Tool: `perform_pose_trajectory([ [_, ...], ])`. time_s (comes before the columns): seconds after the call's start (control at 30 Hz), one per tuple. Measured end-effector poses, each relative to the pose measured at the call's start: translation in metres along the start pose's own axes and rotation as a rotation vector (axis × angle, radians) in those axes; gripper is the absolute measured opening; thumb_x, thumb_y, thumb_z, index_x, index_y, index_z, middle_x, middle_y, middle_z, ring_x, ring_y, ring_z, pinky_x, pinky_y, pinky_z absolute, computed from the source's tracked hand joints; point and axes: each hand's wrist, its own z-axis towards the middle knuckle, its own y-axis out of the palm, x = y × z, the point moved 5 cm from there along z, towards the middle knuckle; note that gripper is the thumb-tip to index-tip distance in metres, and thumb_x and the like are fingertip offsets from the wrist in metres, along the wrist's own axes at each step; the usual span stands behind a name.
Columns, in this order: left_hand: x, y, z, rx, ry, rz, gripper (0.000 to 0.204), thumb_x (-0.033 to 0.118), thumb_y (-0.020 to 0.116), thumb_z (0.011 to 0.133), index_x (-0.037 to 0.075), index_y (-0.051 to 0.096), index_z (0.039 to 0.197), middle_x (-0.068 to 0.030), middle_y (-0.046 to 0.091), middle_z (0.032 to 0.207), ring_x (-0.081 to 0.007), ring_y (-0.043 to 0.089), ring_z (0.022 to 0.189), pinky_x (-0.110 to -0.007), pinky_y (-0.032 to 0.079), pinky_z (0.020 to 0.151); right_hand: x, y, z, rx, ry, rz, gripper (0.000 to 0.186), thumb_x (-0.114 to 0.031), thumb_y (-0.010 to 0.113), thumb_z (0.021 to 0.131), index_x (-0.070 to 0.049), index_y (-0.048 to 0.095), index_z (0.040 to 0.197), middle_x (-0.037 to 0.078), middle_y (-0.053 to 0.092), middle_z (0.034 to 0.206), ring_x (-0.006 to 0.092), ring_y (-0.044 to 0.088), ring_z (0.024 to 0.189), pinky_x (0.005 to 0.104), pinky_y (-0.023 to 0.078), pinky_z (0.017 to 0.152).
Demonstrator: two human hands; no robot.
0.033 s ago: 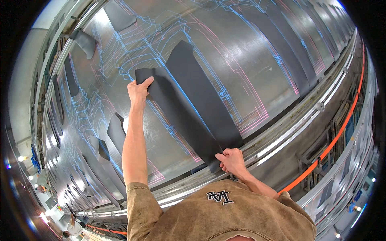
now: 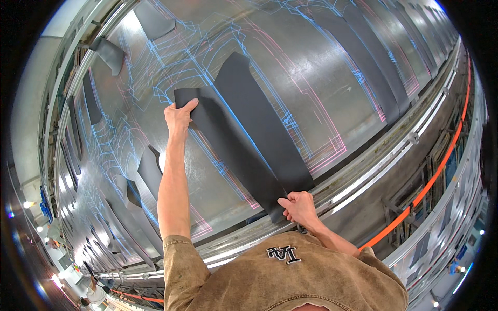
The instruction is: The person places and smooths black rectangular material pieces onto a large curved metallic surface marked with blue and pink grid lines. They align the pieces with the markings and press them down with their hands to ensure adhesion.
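My left hand [image 2: 179, 116] pinches the far left corner of a long dark grey fabric panel [image 2: 220, 132], thumb on top and fingers underneath. Its near end is gripped at the right corner by my right hand [image 2: 299, 208], close to the table's front edge. The panel looks slightly raised and curved between the two hands. Along its right side lies a matching dark panel [image 2: 257, 114] with a pointed far end. A blue line runs between the two panels. Both rest over a shiny metal table [image 2: 306, 67] marked with blue and pink pattern outlines.
More dark cut panels [image 2: 358, 65] lie to the right, and curved smaller pieces [image 2: 150, 168] to the left. A metal rail [image 2: 376, 168] runs along the table's near edge. Beyond it hangs an orange cable [image 2: 415, 205]. Another person [image 2: 96, 293] is small at the lower left.
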Motion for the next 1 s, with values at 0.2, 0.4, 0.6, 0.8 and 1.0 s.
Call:
perform_pose_trajectory([
  [0.2, 0.001, 0.000, -0.001, 0.010, -0.003, 0.003, 0.033, 0.023, 0.086, 0.073, -0.003, 0.073, 0.089, -0.0065, 0.070, 0.077, -0.0134, 0.063, 0.065, -0.028, 0.050, 0.057, 0.000, 0.000, 0.000, -0.006, -0.002, 0.000, 0.033, -0.020, 0.072, 0.091, 0.001, 0.059, 0.068, 0.008, 0.065, 0.059, 0.0117, 0.061, 0.047, 0.0292, 0.047, 0.041],
  [0.4, -0.001, 0.002, 0.001, -0.021, -0.011, -0.003, 0.033, 0.024, 0.088, 0.075, 0.002, 0.072, 0.093, -0.0055, 0.071, 0.082, -0.0143, 0.065, 0.069, -0.030, 0.049, 0.059, 0.000, 0.000, 0.001, -0.009, -0.020, 0.008, 0.033, -0.019, 0.072, 0.091, 0.002, 0.059, 0.068, 0.009, 0.064, 0.059, 0.0122, 0.061, 0.047, 0.0295, 0.048, 0.041],
  [0.6, 0.002, 0.002, 0.001, 0.002, -0.009, 0.042, 0.033, 0.024, 0.088, 0.075, 0.001, 0.072, 0.092, -0.0048, 0.071, 0.081, -0.0133, 0.064, 0.067, -0.028, 0.048, 0.057, -0.001, 0.000, 0.001, -0.012, -0.016, 0.003, 0.033, -0.019, 0.071, 0.091, 0.002, 0.059, 0.068, 0.009, 0.064, 0.059, 0.0124, 0.061, 0.048, 0.0291, 0.048, 0.041],
  [0.8, 0.004, 0.002, -0.002, 0.022, 0.037, 0.054, 0.032, 0.025, 0.088, 0.075, 0.001, 0.073, 0.090, -0.0044, 0.070, 0.079, -0.0121, 0.063, 0.064, -0.027, 0.047, 0.053, 0.001, 0.001, 0.001, -0.011, -0.031, -0.004, 0.033, -0.020, 0.072, 0.091, 0.001, 0.061, 0.069, 0.008, 0.064, 0.059, 0.0108, 0.061, 0.047, 0.0273, 0.047, 0.040],
  [1.0, 0.017, 0.003, -0.009, 0.056, 0.092, 0.195, 0.036, 0.025, 0.088, 0.074, -0.003, 0.072, 0.092, -0.0081, 0.071, 0.078, -0.0186, 0.066, 0.066, -0.032, 0.050, 0.059, 0.001, 0.001, 0.001, -0.010, -0.023, -0.004, 0.033, -0.019, 0.071, 0.091, 0.002, 0.060, 0.068, 0.008, 0.064, 0.059, 0.0116, 0.061, 0.047, 0.0280, 0.047, 0.040],
])
